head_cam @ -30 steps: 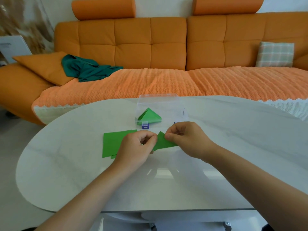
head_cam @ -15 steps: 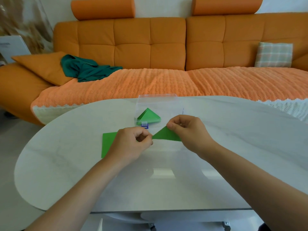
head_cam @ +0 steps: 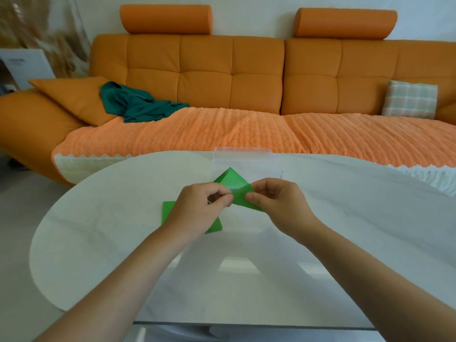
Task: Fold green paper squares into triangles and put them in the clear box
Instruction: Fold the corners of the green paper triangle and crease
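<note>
At centre frame I see my left hand [head_cam: 199, 208] curled, thumb and forefinger pinching the left tip of the paper [head_cam: 243, 198]. My right hand [head_cam: 278, 206] is curled too, its thumb pressed on the paper's near face and its fingers wrapped behind the top edge. The paper is bright green and folded into a flat, pointed shape. It spans the small gap between the two hands, and its lower right corner pokes out under my right thumb. I cannot tell whether it touches the table [head_cam: 123, 230].

Partly hidden beneath my left hand, the flat green squares [head_cam: 167, 211] lie on the table, showing left and below my knuckles. Just above the hands stands the clear box [head_cam: 244, 161], with a green triangle [head_cam: 229, 178] inside it. Across the upper frame runs an orange sofa [head_cam: 222, 77], with a teal cloth [head_cam: 138, 104] at upper left and a plaid cushion [head_cam: 410, 99] at upper right.
</note>
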A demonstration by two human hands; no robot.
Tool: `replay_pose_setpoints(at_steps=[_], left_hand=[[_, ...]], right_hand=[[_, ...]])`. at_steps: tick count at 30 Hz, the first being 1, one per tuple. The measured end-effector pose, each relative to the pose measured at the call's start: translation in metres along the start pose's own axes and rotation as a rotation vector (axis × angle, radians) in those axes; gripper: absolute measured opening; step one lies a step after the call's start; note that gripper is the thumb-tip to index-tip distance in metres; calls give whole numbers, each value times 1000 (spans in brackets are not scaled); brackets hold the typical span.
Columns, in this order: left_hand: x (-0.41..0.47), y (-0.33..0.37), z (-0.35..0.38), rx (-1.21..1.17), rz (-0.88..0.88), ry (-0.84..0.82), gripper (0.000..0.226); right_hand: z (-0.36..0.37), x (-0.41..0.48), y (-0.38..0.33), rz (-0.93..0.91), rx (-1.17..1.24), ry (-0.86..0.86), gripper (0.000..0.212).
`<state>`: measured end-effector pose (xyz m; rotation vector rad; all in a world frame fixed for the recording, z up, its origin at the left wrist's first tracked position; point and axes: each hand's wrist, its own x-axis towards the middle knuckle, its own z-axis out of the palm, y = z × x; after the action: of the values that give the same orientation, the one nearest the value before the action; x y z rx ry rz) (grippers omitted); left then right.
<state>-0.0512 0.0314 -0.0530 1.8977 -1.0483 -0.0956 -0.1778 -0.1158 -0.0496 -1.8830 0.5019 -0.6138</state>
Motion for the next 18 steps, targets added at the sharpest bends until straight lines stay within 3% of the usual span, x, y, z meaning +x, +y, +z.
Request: replay_pose_setpoints(at_steps=[6, 10, 14, 18], left_hand=[[18, -19, -19, 188, 72, -49, 8], [33, -39, -24, 247, -3, 22, 9], [40, -50, -17, 291, -82, -53, 39], [42, -51, -8, 285, -84, -108, 48]], right_hand=[[-6, 33, -3, -25, -277, 12, 5], [-10, 72, -7, -30, -365, 43, 5], [-7, 106, -4, -28, -507, -110, 12], [-3, 122, 2, 19, -641, -298, 12]])
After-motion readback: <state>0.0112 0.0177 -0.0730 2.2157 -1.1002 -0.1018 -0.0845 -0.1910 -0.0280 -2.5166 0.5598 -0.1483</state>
